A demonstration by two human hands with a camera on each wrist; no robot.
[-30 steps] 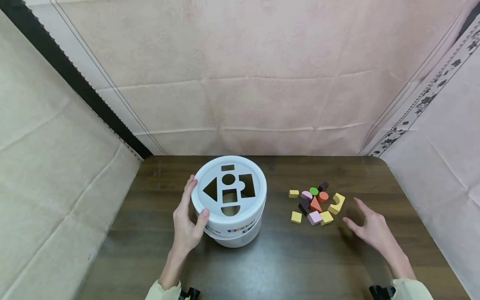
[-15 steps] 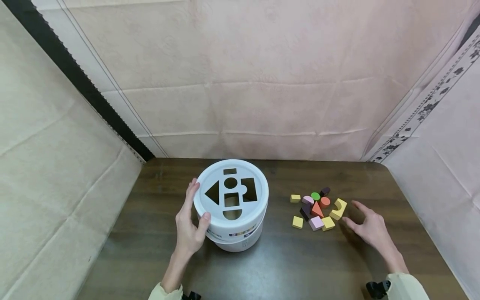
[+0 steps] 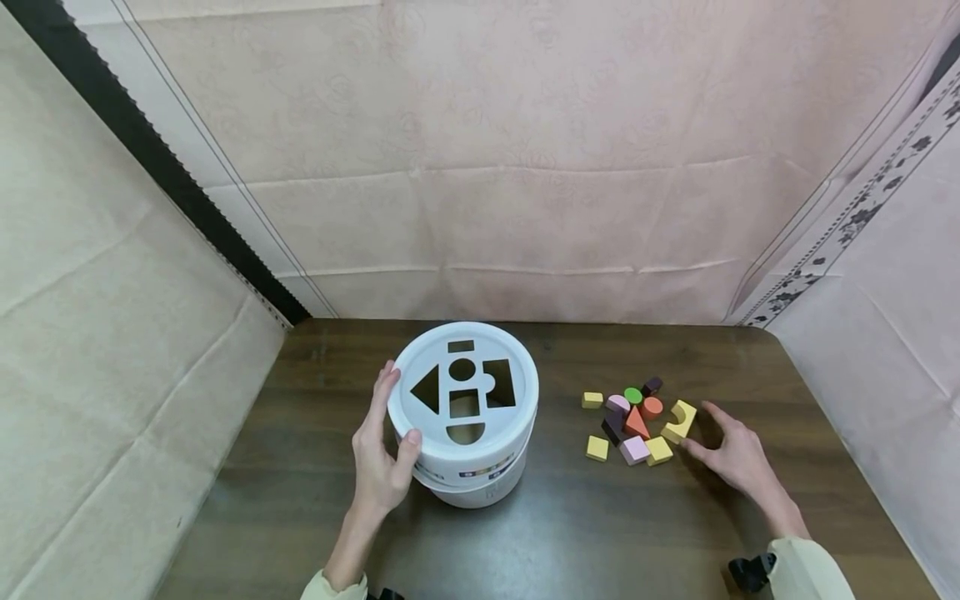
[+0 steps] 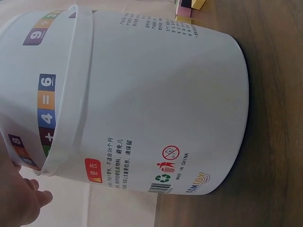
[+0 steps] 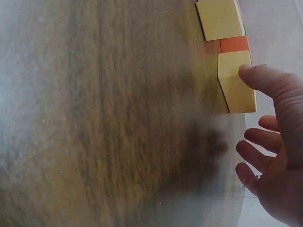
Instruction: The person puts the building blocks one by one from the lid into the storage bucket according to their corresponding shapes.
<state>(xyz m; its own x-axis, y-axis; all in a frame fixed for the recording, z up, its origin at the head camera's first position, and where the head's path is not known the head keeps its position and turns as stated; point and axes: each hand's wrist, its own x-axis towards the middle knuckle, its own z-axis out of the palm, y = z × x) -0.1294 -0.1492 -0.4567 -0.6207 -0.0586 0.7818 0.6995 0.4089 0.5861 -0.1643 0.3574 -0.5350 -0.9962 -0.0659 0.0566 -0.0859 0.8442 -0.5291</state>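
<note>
With our curved left hand (image 3: 379, 471) we grip the white cylindrical plastic bucket (image 3: 480, 490), while our right hand (image 3: 738, 457), spread and unladen, has the yellow arch-shaped block (image 3: 686, 423) beside its thumb

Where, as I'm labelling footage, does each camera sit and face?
Head: on head, facing forward-down at bucket and blocks; left hand and right hand show.
Left wrist: on wrist, faces bucket's printed side; left hand partly shows.
Right wrist: on wrist, faces tabletop and yellow blocks; right hand shows.
Head and left wrist share bucket.
</note>
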